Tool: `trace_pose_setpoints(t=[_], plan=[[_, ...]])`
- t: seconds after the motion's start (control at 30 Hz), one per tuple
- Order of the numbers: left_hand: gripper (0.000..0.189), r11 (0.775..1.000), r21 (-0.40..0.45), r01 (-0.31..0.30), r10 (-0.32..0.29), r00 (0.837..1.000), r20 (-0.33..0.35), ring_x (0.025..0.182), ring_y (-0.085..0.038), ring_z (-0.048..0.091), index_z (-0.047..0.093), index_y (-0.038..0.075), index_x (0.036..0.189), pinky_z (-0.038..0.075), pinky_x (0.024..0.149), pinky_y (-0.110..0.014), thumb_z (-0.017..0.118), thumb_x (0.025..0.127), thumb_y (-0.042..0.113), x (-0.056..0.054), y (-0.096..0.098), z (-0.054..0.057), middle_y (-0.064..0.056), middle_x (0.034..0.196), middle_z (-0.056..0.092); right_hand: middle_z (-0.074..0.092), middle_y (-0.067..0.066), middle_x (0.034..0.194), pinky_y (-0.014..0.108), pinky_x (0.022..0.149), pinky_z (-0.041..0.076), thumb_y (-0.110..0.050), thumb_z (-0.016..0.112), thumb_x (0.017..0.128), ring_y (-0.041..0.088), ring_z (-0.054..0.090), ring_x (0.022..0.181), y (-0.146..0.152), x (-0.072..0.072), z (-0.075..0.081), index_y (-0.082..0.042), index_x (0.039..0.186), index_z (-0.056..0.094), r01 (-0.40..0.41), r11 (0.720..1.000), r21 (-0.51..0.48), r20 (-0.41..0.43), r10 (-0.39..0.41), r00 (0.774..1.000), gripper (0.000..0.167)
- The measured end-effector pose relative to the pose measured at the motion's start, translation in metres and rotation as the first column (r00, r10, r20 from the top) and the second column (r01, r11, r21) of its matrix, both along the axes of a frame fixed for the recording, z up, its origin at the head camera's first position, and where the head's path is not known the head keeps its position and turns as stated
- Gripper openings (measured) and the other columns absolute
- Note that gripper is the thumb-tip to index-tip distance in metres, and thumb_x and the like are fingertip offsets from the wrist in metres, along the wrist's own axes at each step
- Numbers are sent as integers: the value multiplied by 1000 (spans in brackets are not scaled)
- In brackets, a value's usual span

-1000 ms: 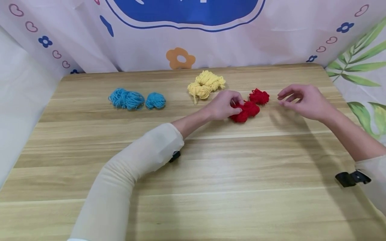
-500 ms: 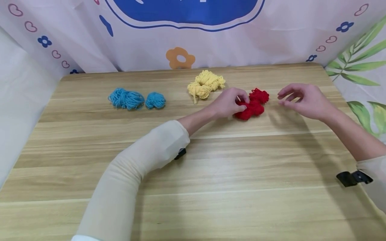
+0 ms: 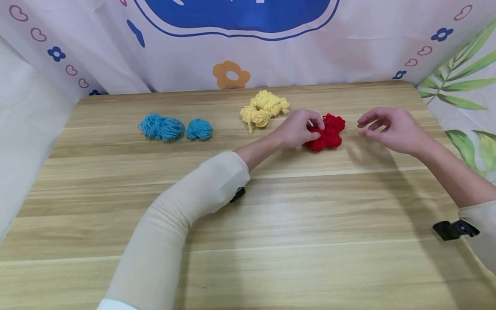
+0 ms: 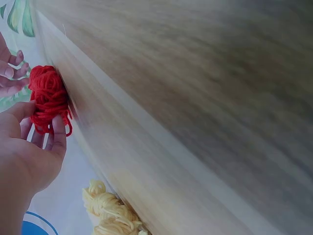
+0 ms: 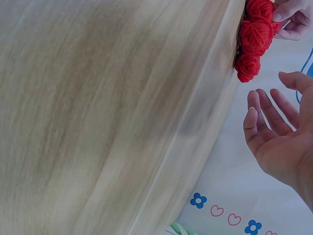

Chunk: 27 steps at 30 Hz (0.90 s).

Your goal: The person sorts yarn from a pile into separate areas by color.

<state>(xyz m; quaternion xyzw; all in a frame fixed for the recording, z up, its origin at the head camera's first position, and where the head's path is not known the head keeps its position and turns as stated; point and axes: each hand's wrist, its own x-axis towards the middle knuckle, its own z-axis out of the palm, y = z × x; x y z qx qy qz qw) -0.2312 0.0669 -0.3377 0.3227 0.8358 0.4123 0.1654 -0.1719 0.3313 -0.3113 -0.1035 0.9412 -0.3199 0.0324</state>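
Observation:
In the head view, my left hand (image 3: 297, 128) pinches the left end of a bundle of red yarn (image 3: 328, 138) between thumb and fingers. That grip also shows in the left wrist view, where the left hand (image 4: 34, 159) is at the near end of the red yarn (image 4: 48, 93). A smaller red yarn bundle (image 3: 337, 122) lies against its far right side. To the right, apart from the yarn, my right hand (image 3: 393, 128) hovers over the table with loosely bent fingers and holds nothing. The right wrist view shows this right hand (image 5: 283, 134) beside the small red bundle (image 5: 247, 67).
Yellow yarn (image 3: 265, 107) lies behind and left of my left hand. Farther left are a larger blue yarn bundle (image 3: 162, 128) and a smaller blue one (image 3: 199, 129). All rest on a wooden table (image 3: 294, 241), with a printed cloth (image 3: 174, 64) hanging behind its far edge.
My left hand has moved right and slightly away, bringing the larger red yarn bundle up against the smaller red one. The right hand has stayed almost still.

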Motion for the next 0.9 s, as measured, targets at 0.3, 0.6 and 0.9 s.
trace_pose_setpoints(t=[0.3, 0.6, 0.9], plan=[[14, 999, 37, -21, 22, 999, -25, 97, -19, 65, 72, -2, 107, 50, 83, -18, 74, 94, 0, -4, 2, 0, -12, 108, 72, 71, 23, 117, 14, 62, 48, -7, 77, 93, -9, 60, 80, 0, 0, 0, 2, 118, 71, 2, 1000, 14, 17, -2, 1000, 27], [18, 999, 45, -18, 19, 1000, -20, 104, -20, 66, 73, -3, 112, 50, 87, -18, 74, 95, 2, -5, 0, -1, -12, 113, 72, 72, 20, 114, 16, 62, 49, -8, 77, 93, -8, 60, 80, 1, 0, 1, 1, 117, 71, 0, 1000, 18, 14, 0, 1000, 25], [19, 997, 66, -41, 42, 999, -9, 105, -18, 66, 72, 1, 113, 51, 88, -20, 75, 95, 6, 1, -12, 4, -8, 115, 72, 72, 21, 114, 17, 62, 49, -10, 76, 94, -8, 61, 80, 0, 3, 1, -1, 116, 72, -7, 1000, 18, 21, 6, 1000, 25]])
